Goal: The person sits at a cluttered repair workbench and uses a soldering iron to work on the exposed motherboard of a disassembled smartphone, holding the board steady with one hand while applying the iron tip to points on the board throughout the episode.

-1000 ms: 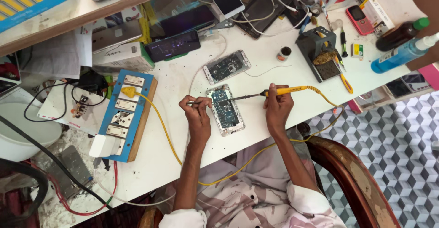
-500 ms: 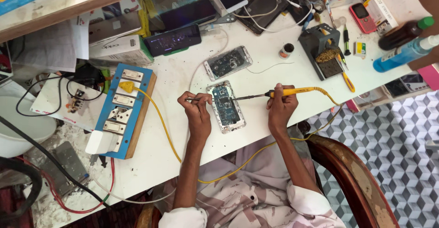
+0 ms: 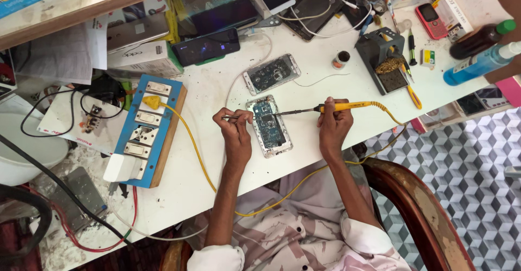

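On our cluttered white workbench (image 3: 304, 81), nothing has shifted: left hand (image 3: 234, 132) still pinches tweezers (image 3: 239, 117), right hand (image 3: 332, 124) grips the soldering iron (image 3: 325, 108) over the opened phone (image 3: 268, 125)

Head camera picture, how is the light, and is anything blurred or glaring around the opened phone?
Head view: bright, even light; the white table shows no harsh glare. The opened phone, left hand and right hand with the soldering iron look sharp, with only soft shadows. Straight edges bend slightly toward the frame's borders.
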A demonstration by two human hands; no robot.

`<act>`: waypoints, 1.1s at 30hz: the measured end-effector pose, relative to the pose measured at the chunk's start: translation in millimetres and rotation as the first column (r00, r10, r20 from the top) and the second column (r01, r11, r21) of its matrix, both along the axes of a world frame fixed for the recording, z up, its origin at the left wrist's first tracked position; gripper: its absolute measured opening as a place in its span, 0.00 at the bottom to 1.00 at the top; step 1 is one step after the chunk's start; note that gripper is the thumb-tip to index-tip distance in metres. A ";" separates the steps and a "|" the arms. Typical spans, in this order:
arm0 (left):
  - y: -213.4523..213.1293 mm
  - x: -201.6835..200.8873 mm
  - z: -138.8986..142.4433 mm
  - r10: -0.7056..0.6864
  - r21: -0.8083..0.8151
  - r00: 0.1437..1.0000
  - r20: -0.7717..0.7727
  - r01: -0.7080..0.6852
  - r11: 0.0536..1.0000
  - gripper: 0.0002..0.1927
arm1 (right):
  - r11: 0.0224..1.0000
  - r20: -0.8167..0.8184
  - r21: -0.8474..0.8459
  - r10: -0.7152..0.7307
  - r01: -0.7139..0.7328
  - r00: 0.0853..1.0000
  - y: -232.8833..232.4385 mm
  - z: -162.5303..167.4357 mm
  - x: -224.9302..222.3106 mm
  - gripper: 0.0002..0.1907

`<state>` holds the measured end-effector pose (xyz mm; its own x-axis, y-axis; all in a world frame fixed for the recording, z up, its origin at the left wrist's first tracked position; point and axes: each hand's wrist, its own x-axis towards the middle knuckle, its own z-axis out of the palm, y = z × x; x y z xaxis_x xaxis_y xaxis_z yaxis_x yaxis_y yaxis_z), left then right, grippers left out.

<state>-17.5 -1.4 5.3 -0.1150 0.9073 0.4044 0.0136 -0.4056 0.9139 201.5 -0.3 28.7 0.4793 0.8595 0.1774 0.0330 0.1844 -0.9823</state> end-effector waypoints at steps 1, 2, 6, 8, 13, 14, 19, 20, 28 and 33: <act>-0.3 0.2 0.0 -0.005 0.008 1.000 0.001 0.005 1.000 0.10 | 1.000 0.001 -0.004 -0.002 0.002 1.000 0.4 -0.2 0.5 0.13; -0.4 0.4 -0.1 -0.008 0.002 1.000 0.010 0.008 1.000 0.10 | 1.000 0.003 -0.006 -0.003 0.003 1.000 1.2 -0.4 0.7 0.13; -1.3 1.1 0.3 -0.018 -0.021 1.000 0.022 0.018 1.000 0.10 | 0.999 0.019 -0.047 0.005 -0.004 1.000 3.4 -2.3 0.9 0.13; -1.6 1.1 0.6 -0.012 -0.019 1.000 0.018 0.012 1.000 0.10 | 0.999 -0.009 -0.032 0.008 -0.008 1.000 4.6 -4.0 0.8 0.13; -0.9 1.1 1.3 -0.011 -0.003 1.000 0.008 0.011 1.000 0.09 | 0.999 -0.112 -0.034 -0.029 0.025 0.993 5.8 -9.1 2.5 0.13; 0.3 1.1 1.3 -0.013 0.002 1.000 0.018 0.013 1.000 0.09 | 0.999 -0.131 -0.020 -0.031 0.029 0.991 6.8 -9.8 2.9 0.13; 0.1 0.4 -0.7 -0.018 0.003 0.999 0.030 0.018 1.000 0.10 | 0.999 -0.050 -0.024 -0.032 0.031 0.998 5.3 -10.2 2.4 0.13; 0.4 0.2 -1.3 -0.009 0.002 1.000 0.020 0.009 1.000 0.10 | 0.999 -0.043 -0.027 -0.029 0.028 0.999 5.2 -9.3 2.0 0.13; 0.2 -0.2 -6.7 -0.029 -0.011 0.999 0.020 0.030 1.000 0.09 | 0.997 0.015 -0.069 -0.033 0.034 0.999 2.5 0.9 -0.2 0.13; -0.1 -0.2 -8.4 -0.034 -0.019 0.999 0.032 0.034 0.999 0.10 | 0.998 0.013 -0.057 -0.025 0.026 1.000 3.6 1.5 0.4 0.14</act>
